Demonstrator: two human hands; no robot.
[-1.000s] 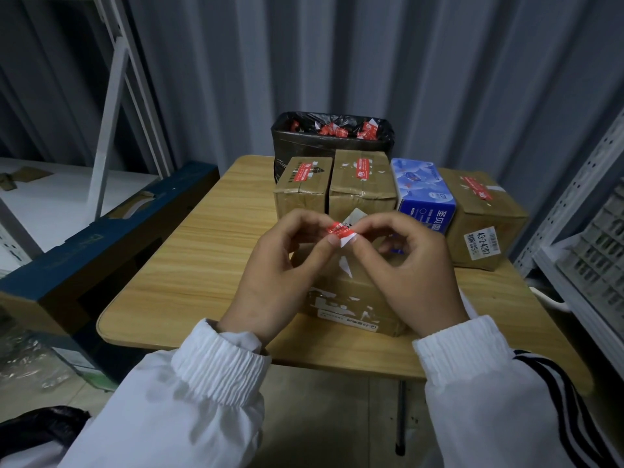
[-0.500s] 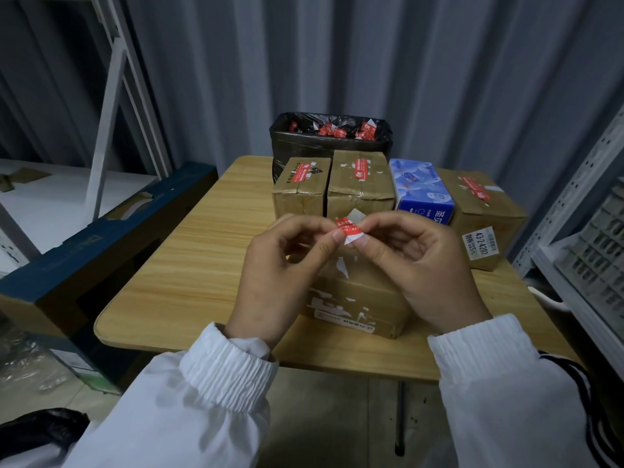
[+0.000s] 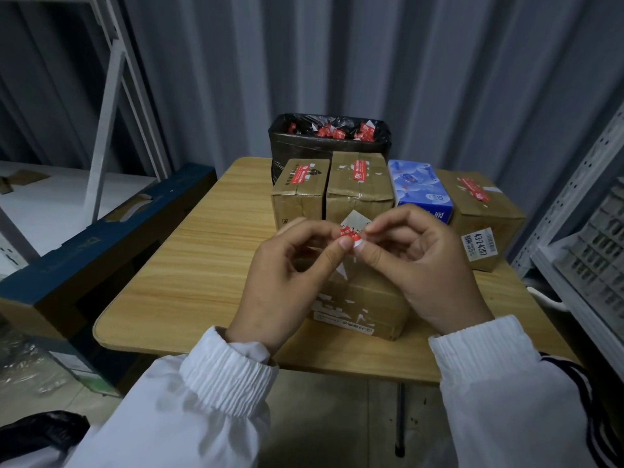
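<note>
A small red and white sticker (image 3: 349, 233) is pinched between the fingertips of both hands, held above a cardboard box (image 3: 361, 305) with torn label remains on its near face. My left hand (image 3: 287, 282) pinches the sticker from the left with thumb and forefinger. My right hand (image 3: 422, 265) pinches it from the right. Both hands hide most of the box's top. The box sits on a wooden table (image 3: 189, 265).
Behind stand three cardboard boxes (image 3: 300, 194) (image 3: 358, 190) (image 3: 486, 214) with red stickers and a blue tissue box (image 3: 420, 190). A black-lined bin (image 3: 329, 140) holds several crumpled red stickers. A long blue carton (image 3: 84, 258) lies left; metal shelving (image 3: 591, 248) stands right.
Both hands have kept their pinch on the sticker and worked it slightly; the right hand has drawn a little to the right. The boxes have not moved.
</note>
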